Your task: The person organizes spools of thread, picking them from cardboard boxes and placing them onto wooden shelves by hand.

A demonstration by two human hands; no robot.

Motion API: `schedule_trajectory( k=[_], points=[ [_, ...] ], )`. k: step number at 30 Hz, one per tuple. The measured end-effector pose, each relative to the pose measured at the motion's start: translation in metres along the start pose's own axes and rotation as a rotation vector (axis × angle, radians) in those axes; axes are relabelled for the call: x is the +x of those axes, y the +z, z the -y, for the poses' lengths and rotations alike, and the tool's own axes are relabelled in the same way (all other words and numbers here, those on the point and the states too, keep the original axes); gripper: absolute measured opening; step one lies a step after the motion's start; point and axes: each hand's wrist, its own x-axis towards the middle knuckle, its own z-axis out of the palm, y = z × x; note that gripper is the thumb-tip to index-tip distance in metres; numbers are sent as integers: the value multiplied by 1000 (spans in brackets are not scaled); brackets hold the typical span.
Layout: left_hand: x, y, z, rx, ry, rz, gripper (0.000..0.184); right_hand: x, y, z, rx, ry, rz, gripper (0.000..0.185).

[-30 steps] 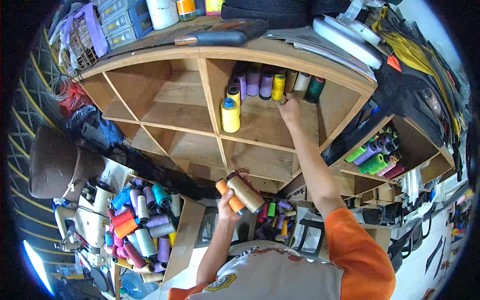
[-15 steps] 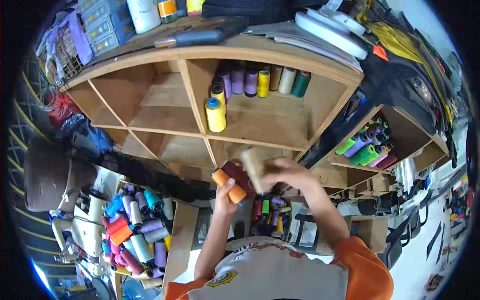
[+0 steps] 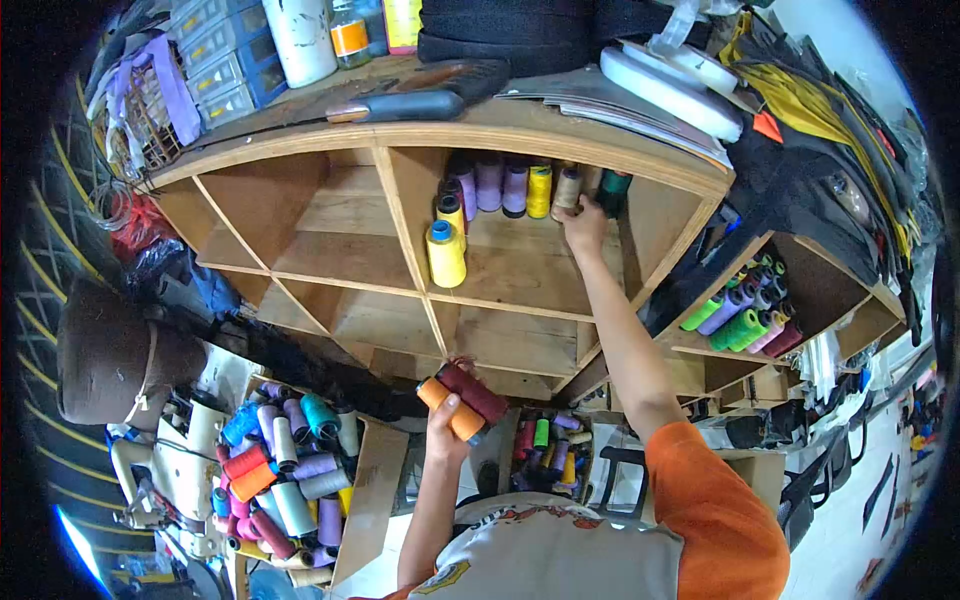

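Observation:
My left hand (image 3: 446, 432) is closed around an orange thread spool (image 3: 450, 411), with a dark red spool (image 3: 474, 392) lying against it. Up in the wooden compartment, my right hand (image 3: 584, 222) grips a beige spool (image 3: 567, 188). That spool stands right of a yellow spool (image 3: 539, 191) in a row with purple spools (image 3: 489, 187). A dark green spool (image 3: 614, 193) is at the row's right end, behind my fingers. Near the left divider stands a light yellow spool (image 3: 446, 256) with a blue top.
A box of mixed spools (image 3: 368, 500) is at the lower left, beside a sewing machine (image 3: 170, 470). Another box of spools (image 3: 550, 450) lies below the shelf. A second shelf (image 3: 830, 275) with spools stands at the right. A knife-like tool (image 3: 400, 106) rests on top.
My right hand took the beige spool from beside my left hand and carried it up into the compartment. My left hand still holds the orange spool. The view has shifted slightly.

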Motion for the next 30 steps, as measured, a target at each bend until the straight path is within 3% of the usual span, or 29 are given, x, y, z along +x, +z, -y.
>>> schedule_trajectory(
  k=[5, 8, 11, 14, 17, 19, 21, 23, 26, 30],
  points=[
    [2, -5, -6, -13, 20, 8, 60, 4, 5, -2, 110, 0, 73, 45],
    [2, -3, -5, 0, 12, -41, 63, 7, 30, -26, 46, -122, -63, 38],
    [2, -3, 0, -15, -23, -20, 61, 2, 28, -29, 22, -98, -32, 35],
    [-1, 6, 0, 7, -17, 5, 61, -7, 33, -37, 240, -150, -266, 28],
    [2, 8, 1, 25, -22, 2, 62, -53, -52, 21, 175, 73, 260, 39],
    [9, 10, 1, 80, -1, 15, 60, -95, -85, 34, 388, 37, 796, 36],
    [14, 22, 1, 100, 21, 41, 59, -142, -120, 57, 486, -111, 1057, 41],
    [18, 35, 1, 101, -25, 71, 59, -171, -135, 63, 260, -254, 1074, 45],
    [21, 56, 2, 158, -98, 92, 58, -181, -138, 47, 330, -140, 1160, 54],
    [23, 51, 7, 230, -128, 102, 68, -167, -165, 39, 626, 234, 1217, 42]
  ],
)
